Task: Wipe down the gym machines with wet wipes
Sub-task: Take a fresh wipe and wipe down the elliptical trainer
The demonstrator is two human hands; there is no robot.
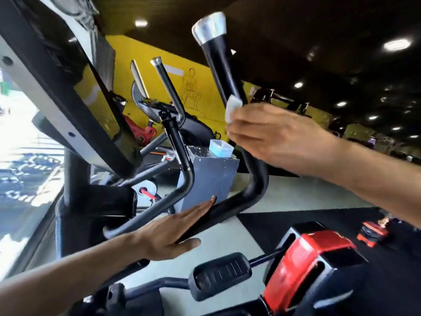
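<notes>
Yellow wall (145, 65) with outline drawing, ceiling lights (396, 44), grey box (211, 176)

Wall: yellow wall (157, 62) at the back, with a thin line drawing of a seated figure (191, 87)
Ceiling: dark ceiling (296, 30); small recessed lights (397, 44) scattered over it, all lit
Floor: pale grey floor (296, 192) beside black matting (284, 222)
Window: bright window (20, 137) at the left; daylight outside
</notes>
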